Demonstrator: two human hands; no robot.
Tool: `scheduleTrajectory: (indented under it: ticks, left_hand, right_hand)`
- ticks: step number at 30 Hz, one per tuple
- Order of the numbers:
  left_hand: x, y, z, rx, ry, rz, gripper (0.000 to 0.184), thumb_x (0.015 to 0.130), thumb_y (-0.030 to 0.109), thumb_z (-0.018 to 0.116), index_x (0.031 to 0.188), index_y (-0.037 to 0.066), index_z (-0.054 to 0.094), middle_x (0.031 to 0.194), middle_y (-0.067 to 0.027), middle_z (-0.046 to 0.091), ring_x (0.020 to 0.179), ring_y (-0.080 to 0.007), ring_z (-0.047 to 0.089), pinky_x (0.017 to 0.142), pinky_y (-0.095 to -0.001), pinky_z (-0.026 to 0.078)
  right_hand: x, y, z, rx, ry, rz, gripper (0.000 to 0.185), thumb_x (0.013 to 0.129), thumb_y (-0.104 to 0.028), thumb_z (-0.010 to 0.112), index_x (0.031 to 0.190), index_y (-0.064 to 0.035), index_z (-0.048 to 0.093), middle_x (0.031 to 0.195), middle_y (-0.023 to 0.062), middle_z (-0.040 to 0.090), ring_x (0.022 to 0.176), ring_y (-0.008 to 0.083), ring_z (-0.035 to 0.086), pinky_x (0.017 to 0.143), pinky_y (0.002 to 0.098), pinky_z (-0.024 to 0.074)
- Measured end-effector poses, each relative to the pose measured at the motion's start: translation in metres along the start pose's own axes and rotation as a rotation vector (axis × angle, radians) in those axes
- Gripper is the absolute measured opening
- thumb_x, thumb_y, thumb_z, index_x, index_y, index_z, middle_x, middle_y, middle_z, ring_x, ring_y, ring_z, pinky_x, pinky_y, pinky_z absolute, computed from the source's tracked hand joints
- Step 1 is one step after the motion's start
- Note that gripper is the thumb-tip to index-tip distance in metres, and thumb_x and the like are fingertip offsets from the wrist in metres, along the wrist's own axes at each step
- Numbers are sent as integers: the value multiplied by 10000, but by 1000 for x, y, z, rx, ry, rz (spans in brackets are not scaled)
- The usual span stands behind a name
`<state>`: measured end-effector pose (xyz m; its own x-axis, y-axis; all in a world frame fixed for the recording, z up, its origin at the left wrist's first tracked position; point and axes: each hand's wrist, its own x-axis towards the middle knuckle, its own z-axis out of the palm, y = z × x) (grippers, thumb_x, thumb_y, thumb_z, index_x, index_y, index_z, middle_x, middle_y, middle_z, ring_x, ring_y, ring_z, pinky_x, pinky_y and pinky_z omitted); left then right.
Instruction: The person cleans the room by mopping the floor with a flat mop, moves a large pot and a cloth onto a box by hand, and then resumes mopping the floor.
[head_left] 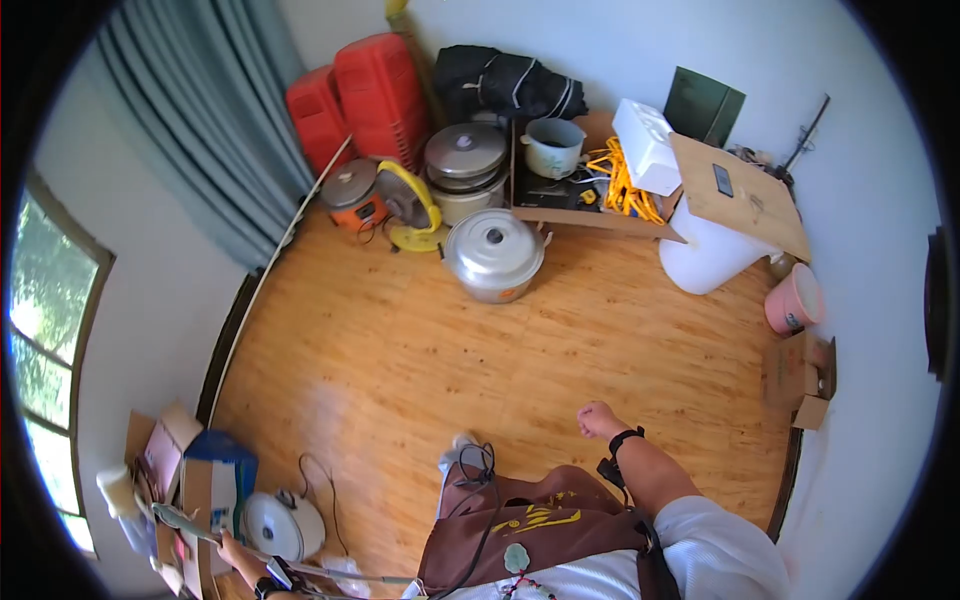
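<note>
My right hand (597,420) hangs over the wooden floor in front of me, right of the brown apron (530,520). Its fingers are curled together, and whether anything is inside them does not show. At the lower left, my left hand (232,550) is wrapped round a long thin pole (205,532), whose greyish end points toward the cardboard boxes (198,500). Just right of this hand stands a white lidded pot (284,526) with a dark cable near it.
A large silver pot (494,252), a yellow fan (408,196) and red cases (380,95) stand along the far side. An open box (600,226) holds orange cord. A pink bucket (795,298) and a carton (795,368) stand by the right wall.
</note>
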<state>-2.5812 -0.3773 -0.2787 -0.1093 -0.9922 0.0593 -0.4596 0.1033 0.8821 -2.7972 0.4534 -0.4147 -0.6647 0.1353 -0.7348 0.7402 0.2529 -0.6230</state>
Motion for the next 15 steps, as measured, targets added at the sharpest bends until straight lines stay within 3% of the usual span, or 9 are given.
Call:
scheduleTrajectory:
  ticks: [2,3,7,8,10,12,15]
  left_hand:
    - [-58,80,64,288,131,-219,452,752,240,607,1023,-121,575,953,-223,627,906,-330,594,817,-435,460]
    - [-70,103,90,355,88,-210,488,706,255,608,993,-139,580,980,-276,615,915,-374,603,822,-453,465]
    - [-53,105,240,508,130,-185,417,701,229,591,927,-120,610,951,-283,622,852,-387,621,751,-450,489]
    - [-65,107,272,268,-101,-149,353,717,204,586,902,-95,617,875,-221,613,769,-331,591,671,-415,459]
    - [-88,125,335,-221,-534,-49,230,751,155,574,850,-45,630,722,-95,596,602,-220,533,511,-343,398]
    - [-118,167,401,25,-553,-303,220,749,161,608,878,-15,629,647,-31,511,540,-155,432,469,-332,349]
    - [-178,204,488,120,-753,-207,259,741,115,643,970,-3,615,627,-2,521,483,-98,428,418,-255,314]
  right_hand:
    - [24,-17,-11,52,76,-24,77,740,-48,544,767,-30,613,628,76,602,508,170,584,433,301,472]
    - [34,-27,-19,17,55,-31,80,732,-47,546,762,-34,619,622,75,600,500,177,583,433,305,476]
    - [87,-51,-39,-148,5,-60,106,770,-45,525,703,-31,605,596,99,574,528,170,585,465,298,495]
    - [79,-78,-40,-172,13,-59,106,770,-45,525,703,-31,605,596,99,574,528,170,585,465,298,495]
    - [71,-126,-29,72,148,84,122,763,-39,529,657,-36,591,577,97,566,518,167,577,465,289,489]
    - [99,-134,-31,20,102,72,93,767,-41,534,698,-35,597,600,88,577,524,165,580,471,284,490]
    - [132,-160,-35,-48,46,13,102,781,-55,534,705,-41,601,617,78,585,529,164,579,475,287,491]
